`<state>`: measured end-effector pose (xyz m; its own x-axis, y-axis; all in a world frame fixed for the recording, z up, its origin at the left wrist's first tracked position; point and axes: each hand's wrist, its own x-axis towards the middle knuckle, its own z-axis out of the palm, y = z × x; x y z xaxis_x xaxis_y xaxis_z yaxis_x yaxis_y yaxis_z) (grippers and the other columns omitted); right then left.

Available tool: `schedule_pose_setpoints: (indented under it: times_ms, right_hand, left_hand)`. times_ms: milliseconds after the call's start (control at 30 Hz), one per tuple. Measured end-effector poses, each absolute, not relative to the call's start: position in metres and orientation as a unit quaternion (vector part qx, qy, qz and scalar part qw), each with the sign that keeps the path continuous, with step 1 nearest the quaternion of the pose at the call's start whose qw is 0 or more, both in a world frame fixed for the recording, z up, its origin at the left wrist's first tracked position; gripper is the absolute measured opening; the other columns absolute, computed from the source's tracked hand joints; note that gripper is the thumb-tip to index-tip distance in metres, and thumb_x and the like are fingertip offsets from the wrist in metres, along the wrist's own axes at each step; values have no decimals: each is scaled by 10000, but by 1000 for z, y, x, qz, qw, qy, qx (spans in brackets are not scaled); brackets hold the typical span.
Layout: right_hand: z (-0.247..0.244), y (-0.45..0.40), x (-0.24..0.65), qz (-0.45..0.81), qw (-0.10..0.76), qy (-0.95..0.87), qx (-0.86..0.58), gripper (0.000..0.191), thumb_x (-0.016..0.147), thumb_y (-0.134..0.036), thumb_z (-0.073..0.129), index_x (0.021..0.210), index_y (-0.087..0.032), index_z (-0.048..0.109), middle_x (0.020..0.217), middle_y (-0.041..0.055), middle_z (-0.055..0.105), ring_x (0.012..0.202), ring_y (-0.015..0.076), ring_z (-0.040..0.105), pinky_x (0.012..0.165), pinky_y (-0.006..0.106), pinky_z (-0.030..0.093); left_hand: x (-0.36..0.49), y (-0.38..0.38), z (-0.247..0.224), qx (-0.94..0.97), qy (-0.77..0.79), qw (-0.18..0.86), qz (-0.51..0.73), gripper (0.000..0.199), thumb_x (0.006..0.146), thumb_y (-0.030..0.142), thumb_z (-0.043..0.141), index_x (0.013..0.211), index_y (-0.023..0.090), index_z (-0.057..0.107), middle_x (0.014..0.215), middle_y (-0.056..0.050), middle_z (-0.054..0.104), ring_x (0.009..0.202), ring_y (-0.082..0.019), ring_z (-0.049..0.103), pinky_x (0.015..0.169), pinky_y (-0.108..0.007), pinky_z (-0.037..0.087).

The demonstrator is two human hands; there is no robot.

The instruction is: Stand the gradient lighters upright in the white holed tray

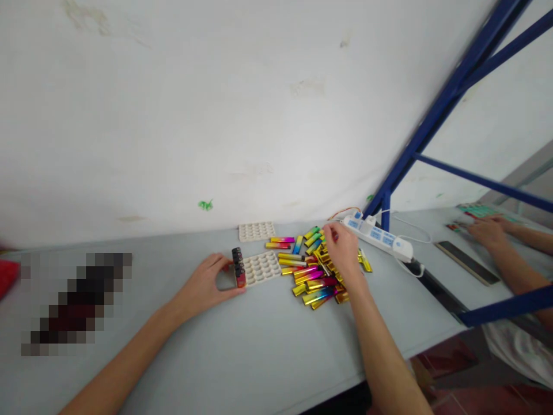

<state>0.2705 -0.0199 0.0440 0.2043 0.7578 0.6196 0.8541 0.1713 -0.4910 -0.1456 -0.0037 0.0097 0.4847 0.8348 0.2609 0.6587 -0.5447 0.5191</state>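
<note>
Spanning the lower view, the grey table (185, 363) holds a pile of shiny sticks (307, 275). R hand (344, 248) is at the pile's back, fingers bent; can't tell if clamped on a stick. L hand (206, 283) has thumb & fingers apart about the upright row (239, 270) at the near tray's (263, 267) left edge; grip unclear. Prob. early: approx. 1 row stands, other pockets unfilled, many sticks loose.
</note>
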Motion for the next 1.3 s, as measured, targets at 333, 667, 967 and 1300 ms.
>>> schedule_pose_setpoints:
  times_ms: [333,667,967,1300]
  right_hand:
    - [6,-44,368,-68,220,-540,-809,332,1081,-298,643,1296,-118,820,1191,248,850,1197,401,787,1099,496,576]
    - [9,-46,368,-26,273,-541,-795,339,1123,-384,594,989,-182,831,1079,220,876,1069,374,833,987,455,611]
    - [42,-24,299,319,636,-474,-518,705,862,-762,853,1332,-288,625,1117,45,835,777,200,759,772,409,687]
    - [67,0,172,453,586,-524,-422,453,944,-648,763,1180,-307,579,833,-77,656,579,139,560,566,281,515]
  left_hand:
    - [-146,-2,7,838,454,176,247,599,810,800,877,1038,259,759,1109,-80,788,1057,-342,753,1031,-465,628]
    - [-144,-2,10,835,457,179,248,595,792,798,877,1025,264,754,1096,-76,778,1046,-340,759,1039,-472,636]
    - [-145,-3,8,841,438,175,266,576,824,781,886,1046,264,763,1090,-57,774,1030,-337,742,1016,-496,644]
    - [-142,-10,13,837,448,178,258,549,809,707,947,1068,248,795,1116,-94,794,1056,-339,765,996,-450,641]
